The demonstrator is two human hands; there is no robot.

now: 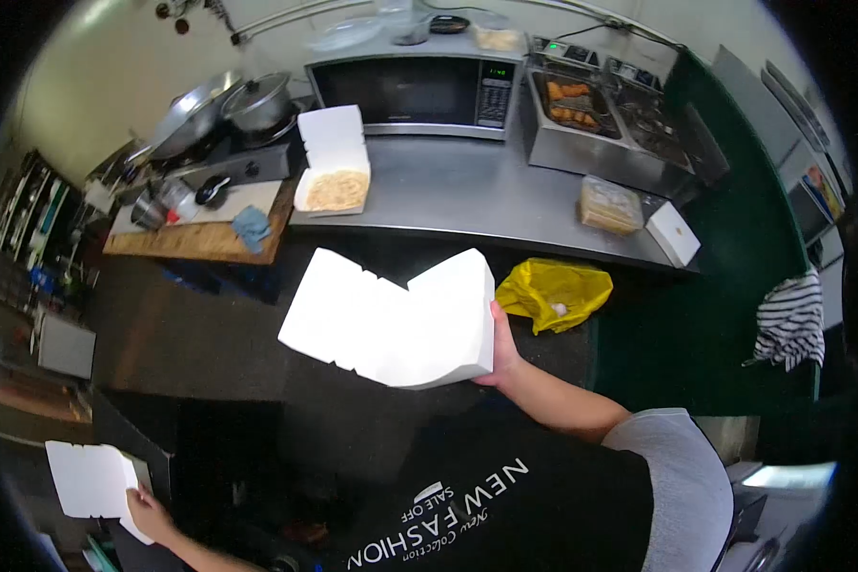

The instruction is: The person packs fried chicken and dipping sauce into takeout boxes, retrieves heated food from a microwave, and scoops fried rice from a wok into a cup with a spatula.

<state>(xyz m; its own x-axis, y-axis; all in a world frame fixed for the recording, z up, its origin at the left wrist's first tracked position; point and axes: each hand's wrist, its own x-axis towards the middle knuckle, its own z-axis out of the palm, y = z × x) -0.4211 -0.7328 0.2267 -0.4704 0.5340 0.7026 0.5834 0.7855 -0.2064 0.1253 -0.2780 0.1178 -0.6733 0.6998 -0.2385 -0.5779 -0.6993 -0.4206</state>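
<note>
Open, tilted white carton point(386, 319) at centre, second open carton point(84, 481) lower left

Counter point(439, 181) space opens between food box point(332, 138), left, and fryer point(582, 160), right; microwave point(396, 91) blocks far side, held carton point(391, 319) crowds near.

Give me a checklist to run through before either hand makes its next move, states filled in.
1. Right hand has hold of the right-hand box: ok, gripped at its right side.
2. Right-hand box open: ok, spread wide.
3. Left hand has hold of the left-hand box: ok, gripped near its lower right edge.
4. Counter box shut: not ok, its lid stands up with the food in plain view.
5. Fried pieces in the fryer cooked through: cannot tell.
</note>
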